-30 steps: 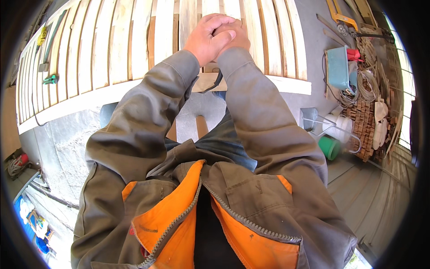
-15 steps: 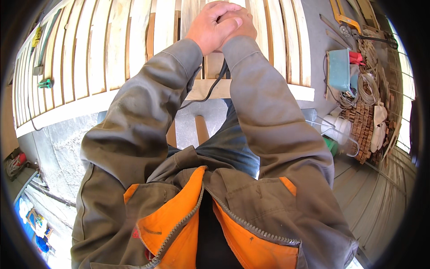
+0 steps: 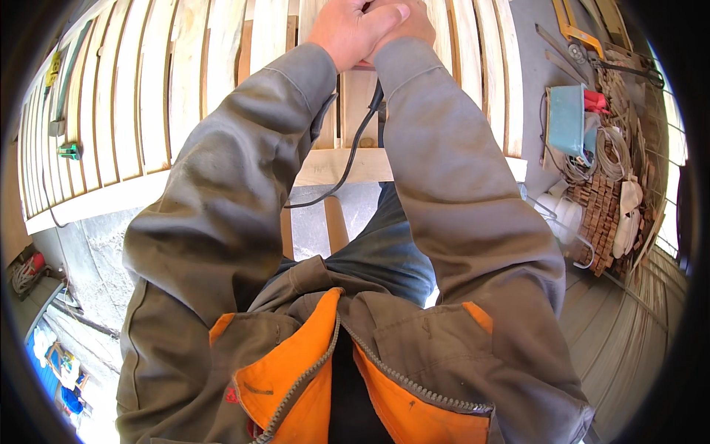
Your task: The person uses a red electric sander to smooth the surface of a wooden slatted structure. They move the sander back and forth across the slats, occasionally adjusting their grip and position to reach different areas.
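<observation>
At the top edge, my left hand (image 3: pixel 346 33) and my right hand (image 3: pixel 407 27) are pressed together, the left thumb lying over the right hand. Both are closed over a corded power tool that they almost wholly hide; only a sliver of reddish surface shows beneath them. A thick black cord (image 3: pixel 360 137) comes out under my wrists and droops over the near edge of the slatted wooden panel (image 3: pixel 192 81). The tool rests on or just above the pale slats; its kind is hidden.
On the panel's left lie a green clamp piece (image 3: pixel 69 151), a long dark bar clamp (image 3: pixel 68 81) and a yellow tool (image 3: pixel 52 70). To the right are a blue-grey bin (image 3: pixel 566 122), coiled cable (image 3: pixel 612 152), stacked wood pieces (image 3: pixel 592 200) and a yellow-orange saw frame (image 3: pixel 573 29).
Both hands have moved a little farther away, toward the top edge, still clasped together. The panel sits slightly lower in view and more of the cord shows.
</observation>
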Demonstrator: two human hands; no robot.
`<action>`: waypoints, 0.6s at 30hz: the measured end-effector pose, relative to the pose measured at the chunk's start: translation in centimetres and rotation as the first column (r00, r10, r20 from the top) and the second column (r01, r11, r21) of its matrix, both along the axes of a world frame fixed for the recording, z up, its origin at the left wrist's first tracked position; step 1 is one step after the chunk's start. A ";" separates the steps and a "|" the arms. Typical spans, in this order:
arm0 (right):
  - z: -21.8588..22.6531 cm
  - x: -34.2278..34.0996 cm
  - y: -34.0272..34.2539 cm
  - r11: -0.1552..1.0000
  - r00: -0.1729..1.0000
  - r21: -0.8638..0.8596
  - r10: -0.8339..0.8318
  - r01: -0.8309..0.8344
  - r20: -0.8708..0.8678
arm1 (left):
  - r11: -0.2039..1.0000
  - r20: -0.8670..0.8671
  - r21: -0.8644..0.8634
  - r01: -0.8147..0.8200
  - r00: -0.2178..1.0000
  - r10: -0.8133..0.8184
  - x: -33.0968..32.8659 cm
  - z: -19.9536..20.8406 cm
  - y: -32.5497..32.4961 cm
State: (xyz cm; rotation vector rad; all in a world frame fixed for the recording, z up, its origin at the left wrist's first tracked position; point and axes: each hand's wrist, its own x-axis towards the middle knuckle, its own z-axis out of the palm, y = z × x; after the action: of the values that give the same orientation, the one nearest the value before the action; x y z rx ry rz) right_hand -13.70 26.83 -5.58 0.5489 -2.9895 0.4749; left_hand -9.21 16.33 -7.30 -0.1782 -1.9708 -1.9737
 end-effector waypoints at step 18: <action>2.0 -0.1 -1.4 0.990 0.986 0.064 -0.129 0.123 0.104 | 0.994 0.084 -0.110 -0.009 0.996 0.019 -0.1 1.6 -0.4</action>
State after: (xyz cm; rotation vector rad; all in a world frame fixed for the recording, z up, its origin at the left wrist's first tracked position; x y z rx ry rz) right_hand -13.79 25.48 -3.58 0.3450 -3.1245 0.4236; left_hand -9.35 15.98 -5.72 -0.1090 -2.1296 -1.8944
